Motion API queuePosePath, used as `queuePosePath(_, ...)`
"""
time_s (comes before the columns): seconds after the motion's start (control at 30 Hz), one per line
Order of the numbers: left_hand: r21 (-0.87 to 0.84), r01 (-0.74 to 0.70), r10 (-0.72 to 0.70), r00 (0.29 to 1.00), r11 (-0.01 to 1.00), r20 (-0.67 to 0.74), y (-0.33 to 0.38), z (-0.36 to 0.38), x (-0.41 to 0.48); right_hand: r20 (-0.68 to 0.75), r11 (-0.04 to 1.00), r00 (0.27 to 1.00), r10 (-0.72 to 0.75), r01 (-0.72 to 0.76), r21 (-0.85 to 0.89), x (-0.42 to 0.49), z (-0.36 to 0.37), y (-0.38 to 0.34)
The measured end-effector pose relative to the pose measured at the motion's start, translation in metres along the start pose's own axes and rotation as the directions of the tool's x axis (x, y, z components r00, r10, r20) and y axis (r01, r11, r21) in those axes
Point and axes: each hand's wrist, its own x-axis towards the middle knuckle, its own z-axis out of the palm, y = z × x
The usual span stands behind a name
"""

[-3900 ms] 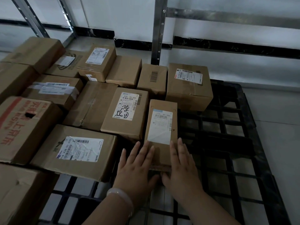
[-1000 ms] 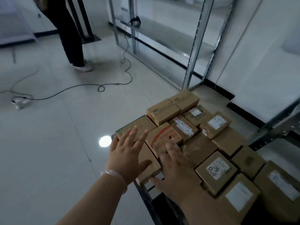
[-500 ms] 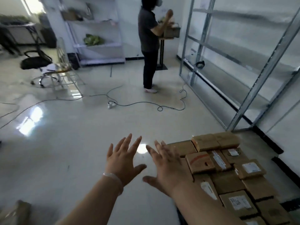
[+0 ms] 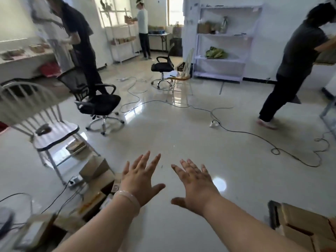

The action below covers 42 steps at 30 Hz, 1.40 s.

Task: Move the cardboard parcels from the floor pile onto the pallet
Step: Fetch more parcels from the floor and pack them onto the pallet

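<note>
Parcels (image 4: 93, 169) lie piled left of the left hand (image 4: 140, 180) and right hand (image 4: 196, 186), fingers (image 4: 145, 160) spread, empty.

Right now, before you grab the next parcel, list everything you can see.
Floor parcels: several, brown, lower left by the white chair.
Pallet parcels: a few, brown, lower right corner.
Office chairs: two, black, left mid-floor and centre back.
White chair: one, white, left.
Cable: one, black, trailing across the floor, right.
Shelf unit: one, white, back wall.
Other people: at least three, standing around the room's edges.
Left hand: open, fingers spread, empty.
Right hand: open, empty.
</note>
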Motion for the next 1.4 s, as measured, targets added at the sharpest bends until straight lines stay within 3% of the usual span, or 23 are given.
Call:
queuePosePath(0.43, -0.063, 0.337, -0.334, 0.941, 0.939, 0.048, -0.165, -0.012, -0.008, 0.038, 0.955, 0.958, -0.285, 0.287, -0.071, 0.149, 0.000, -0.128)
queuePosePath(0.63, -0.073, 0.466, -0.463, 0.885, 0.882, 0.053, -0.197, -0.002, 0.017, 0.099, 0.906, 0.909, -0.405, 0.413, -0.087, 0.223, -0.002, -0.139)
queuePosePath(0.87, -0.095, 0.623, -0.621, 0.782, 0.776, 0.059, -0.199, 0.009, 0.085, 0.158, 0.803, 0.805, -0.572, 0.589, -0.092, 0.322, -0.023, -0.121)
queuePosePath(1.1, -0.098, 0.785, -0.783, 0.619, 0.612, 0.065, -0.196, 0.011, 0.120, 0.221, 0.693, 0.683, -0.697, 0.720, -0.039, 0.400, -0.026, -0.123)
queuePosePath(1.4, -0.099, 0.939, -0.943, 0.333, 0.329, 0.027, -0.204, 0.019, 0.053, 0.266, 0.487, 0.467, -0.843, 0.874, 0.011, 0.400, 0.016, -0.188)
